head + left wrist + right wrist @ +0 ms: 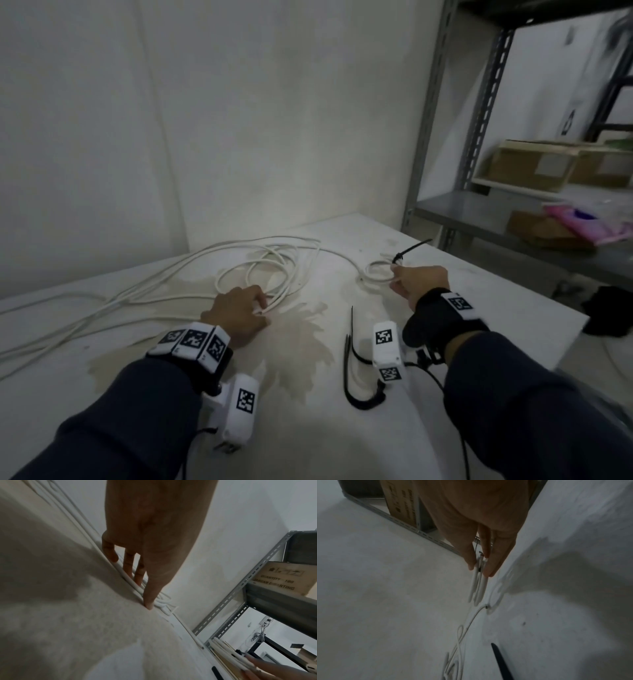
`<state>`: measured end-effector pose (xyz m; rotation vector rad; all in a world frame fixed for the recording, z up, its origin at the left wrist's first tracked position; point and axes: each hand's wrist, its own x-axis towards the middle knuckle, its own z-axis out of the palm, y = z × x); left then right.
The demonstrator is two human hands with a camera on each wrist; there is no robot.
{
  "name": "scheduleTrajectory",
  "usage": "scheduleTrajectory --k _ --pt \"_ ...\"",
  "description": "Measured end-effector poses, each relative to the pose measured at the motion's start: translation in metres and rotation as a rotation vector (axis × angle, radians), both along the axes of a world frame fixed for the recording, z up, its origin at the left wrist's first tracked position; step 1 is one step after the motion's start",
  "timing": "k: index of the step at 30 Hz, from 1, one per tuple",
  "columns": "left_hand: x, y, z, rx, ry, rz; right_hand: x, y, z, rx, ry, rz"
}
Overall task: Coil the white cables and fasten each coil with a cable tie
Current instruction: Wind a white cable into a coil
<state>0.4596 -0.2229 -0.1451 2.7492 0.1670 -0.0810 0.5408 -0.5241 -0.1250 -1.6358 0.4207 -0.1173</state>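
1. White cable, already wound into a small coil (376, 272), is pinched at its near edge between the thumb and fingertips of the right hand (419, 282). A black cable tie (409, 250) is cinched round the coil just beyond the fingertips, its tail pointing up and away to the right.
2. The left hand (239, 310) lies palm down on the table (462, 291), fingers nearly straight, pressing strands of the loose cable (267, 270). Whether any finger hooks under a strand I cannot tell.
3. The relation that matters: the loose cable starts right under the left fingertips and spreads away from that hand, up and to the left, in wide untidy loops whose long runs trail off the left edge. The left hand is much the nearer to it; the right is busy with the tied coil.
4. Spare cable ties (351, 363) lie between the two forearms, long axis running roughly away from the person, nearer the right wrist.
5. Hard to make out: whether the tied coil and the loose loops are one cable, since a thin strand runs between them. The loose cable's far ends are cut off. Both wrist views are dim and blurred.
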Motion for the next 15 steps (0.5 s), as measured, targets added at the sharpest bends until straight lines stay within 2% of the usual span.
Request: scheduleTrajectory --k 4,6,8,10,12,13,15 --pt "-0.003 -0.001 -0.002 -0.072 -0.010 0.028 0.000 0.010 0.003 -0.265 0.110 0.163" --pt "-0.006 -0.001 -0.002 -0.102 -0.001 0.081 -0.006 0.026 0.008 -0.473 0.171 0.160" --pt "-0.007 0.001 -0.002 -0.126 -0.029 0.123 -0.021 0.051 0.020 -0.563 0.071 0.131" --pt "-0.013 0.001 0.002 -0.145 -0.065 0.113 -0.035 0.078 0.029 -0.430 -0.020 0.353" --pt "-0.024 0.001 0.009 -0.150 -0.040 0.038 -0.057 0.106 0.038 -0.221 0.076 0.633" --pt "-0.032 0.003 0.014 -0.150 -0.015 -0.011 -0.063 0.119 0.040 -0.178 0.144 0.714" --pt "-0.046 0.013 0.023 -0.147 -0.004 -0.104 -0.067 0.141 0.038 -0.163 0.205 0.748"
